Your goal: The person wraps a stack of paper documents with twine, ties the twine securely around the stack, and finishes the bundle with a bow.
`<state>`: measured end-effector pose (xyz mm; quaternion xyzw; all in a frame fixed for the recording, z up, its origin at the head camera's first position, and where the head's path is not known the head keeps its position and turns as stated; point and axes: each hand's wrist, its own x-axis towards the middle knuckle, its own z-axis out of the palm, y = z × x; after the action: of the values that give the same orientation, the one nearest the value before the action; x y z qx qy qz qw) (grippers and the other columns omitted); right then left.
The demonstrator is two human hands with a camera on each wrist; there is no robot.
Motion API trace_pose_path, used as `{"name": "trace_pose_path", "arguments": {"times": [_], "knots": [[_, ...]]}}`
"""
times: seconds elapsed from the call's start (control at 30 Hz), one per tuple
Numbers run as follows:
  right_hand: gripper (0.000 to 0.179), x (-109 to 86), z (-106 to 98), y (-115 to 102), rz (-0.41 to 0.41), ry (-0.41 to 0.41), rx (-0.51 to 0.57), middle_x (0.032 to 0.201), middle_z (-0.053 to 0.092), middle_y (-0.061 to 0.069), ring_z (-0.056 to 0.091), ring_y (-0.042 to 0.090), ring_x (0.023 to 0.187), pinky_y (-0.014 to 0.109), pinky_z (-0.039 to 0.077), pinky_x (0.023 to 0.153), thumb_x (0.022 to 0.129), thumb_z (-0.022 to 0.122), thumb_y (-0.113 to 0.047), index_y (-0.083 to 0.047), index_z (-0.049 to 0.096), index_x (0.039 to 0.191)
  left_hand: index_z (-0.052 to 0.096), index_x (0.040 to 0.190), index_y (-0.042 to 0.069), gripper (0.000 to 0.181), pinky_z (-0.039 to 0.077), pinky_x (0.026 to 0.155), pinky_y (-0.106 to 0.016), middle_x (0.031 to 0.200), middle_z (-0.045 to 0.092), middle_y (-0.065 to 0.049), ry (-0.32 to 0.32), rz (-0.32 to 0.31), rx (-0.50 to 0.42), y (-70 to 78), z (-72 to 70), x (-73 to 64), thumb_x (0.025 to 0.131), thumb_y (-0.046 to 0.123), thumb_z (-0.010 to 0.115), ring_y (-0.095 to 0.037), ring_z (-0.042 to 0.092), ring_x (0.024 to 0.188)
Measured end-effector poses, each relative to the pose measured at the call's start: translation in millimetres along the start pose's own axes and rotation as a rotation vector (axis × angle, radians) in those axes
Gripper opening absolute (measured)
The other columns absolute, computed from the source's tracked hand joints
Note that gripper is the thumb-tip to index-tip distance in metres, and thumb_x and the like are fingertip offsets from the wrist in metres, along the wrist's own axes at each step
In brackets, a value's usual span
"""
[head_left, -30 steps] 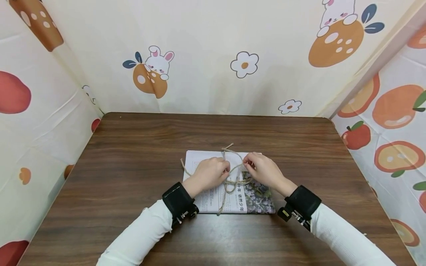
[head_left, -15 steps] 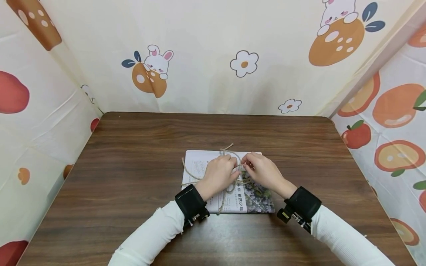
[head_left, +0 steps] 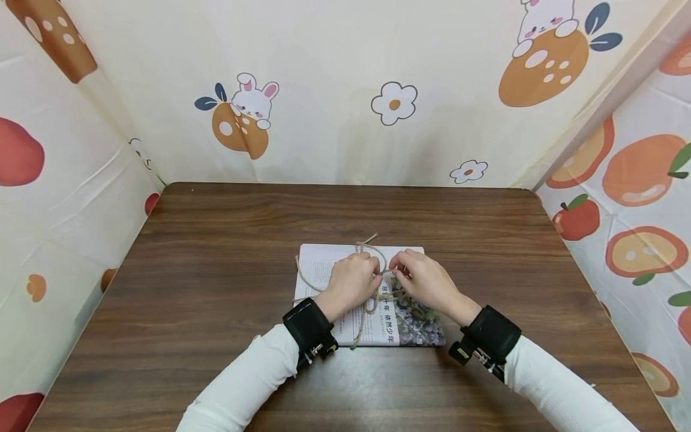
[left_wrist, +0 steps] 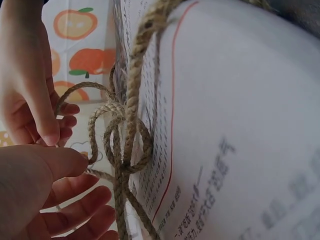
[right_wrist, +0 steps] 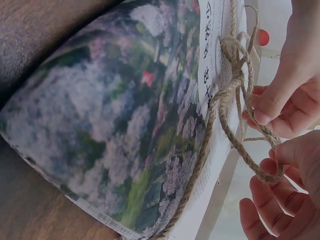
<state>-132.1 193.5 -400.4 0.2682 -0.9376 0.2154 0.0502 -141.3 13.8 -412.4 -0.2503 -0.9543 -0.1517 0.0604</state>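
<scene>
A folded newspaper bundle (head_left: pixel 318 259) lies flat on the table, white print on its left part and a flower photo on its right. Jute twine (left_wrist: pixel 132 95) crosses it, with loops and a knot near the middle. My left hand (head_left: pixel 351 281) is over the bundle, thumb and fingers pinching a strand of the twine. Facing it, my right hand (head_left: pixel 427 281) pinches a loop of twine (right_wrist: pixel 267 175) between thumb and fingers. The fingertips of both hands are close together above the knot (right_wrist: pixel 235 80). Part of the twine is hidden behind the left hand in the head view.
The brown wooden table (head_left: pixel 237 240) reaches back to a cream curtain (head_left: pixel 324 132) printed with rabbits and flowers. Fruit-patterned curtains (head_left: pixel 648 210) stand along both sides. One loose twine end (head_left: pixel 372 237) sticks out past the bundle's far edge.
My left hand has moved right, toward the right hand, and pinches the twine beside it. The right hand has stayed nearly in place, and the bundle has not moved.
</scene>
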Motion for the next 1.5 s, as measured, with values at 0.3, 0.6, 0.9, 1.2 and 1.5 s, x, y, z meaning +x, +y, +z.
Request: {"name": "trace_pose_path", "arguments": {"times": [0.3,0.6,0.9,1.2,1.5], "knots": [[0.009,-3.1,2.3,1.6,-0.030,0.076,-0.024,0.086,0.059,0.002,0.056,0.014,0.075,0.028,0.044,0.061,0.083,0.065,-0.009,-0.011,0.062,0.092,0.060,0.068,0.020,0.015,0.042,0.047,-0.029,0.068,0.056,0.006,-0.019,-0.016,-0.037,-1.0,0.9,0.0,0.081,0.024,0.065,-0.012,0.057,0.062],[0.007,-13.7,-1.5,-4.9,0.014,0.129,-0.030,0.084,0.058,0.001,0.055,0.015,0.078,0.030,0.045,0.065,0.083,0.064,-0.008,-0.011,0.063,0.088,0.056,0.068,0.019,0.015,0.035,0.045,-0.025,0.064,0.053,0.007,-0.040,-0.018,-0.097,-2.6,0.2,-0.1,0.081,0.020,0.063,-0.009,0.050,0.056],[0.010,-22.7,6.1,-18.6,0.023,0.090,0.014,0.085,0.062,0.000,0.060,0.013,0.076,0.029,0.048,0.063,0.082,0.065,-0.008,-0.009,0.066,0.092,0.055,0.069,0.019,0.015,0.034,0.043,-0.024,0.063,0.053,0.008,-0.086,-0.034,-0.144,-2.1,-3.8,0.6,0.082,0.020,0.062,-0.008,0.048,0.054],[0.019,-24.3,12.6,-23.1,0.058,0.065,0.085,0.088,0.064,0.005,0.061,0.010,0.072,0.022,0.047,0.058,0.083,0.063,-0.006,-0.003,0.066,0.101,0.056,0.071,0.020,0.011,0.035,0.043,-0.024,0.060,0.054,0.008,-0.082,-0.041,-0.187,-2.7,-4.8,-1.1,0.080,0.020,0.061,-0.009,0.049,0.052],[0.020,-24.5,13.5,-23.5,0.080,0.048,0.103,0.084,0.063,0.003,0.059,0.008,0.069,0.021,0.045,0.056,0.083,0.062,-0.007,-0.004,0.066,0.103,0.060,0.091,0.016,0.008,0.036,0.047,-0.023,0.066,0.057,0.010,-0.099,-0.100,-0.269,-4.8,-5.5,-5.0,0.084,0.022,0.062,-0.007,0.049,0.053]]}}
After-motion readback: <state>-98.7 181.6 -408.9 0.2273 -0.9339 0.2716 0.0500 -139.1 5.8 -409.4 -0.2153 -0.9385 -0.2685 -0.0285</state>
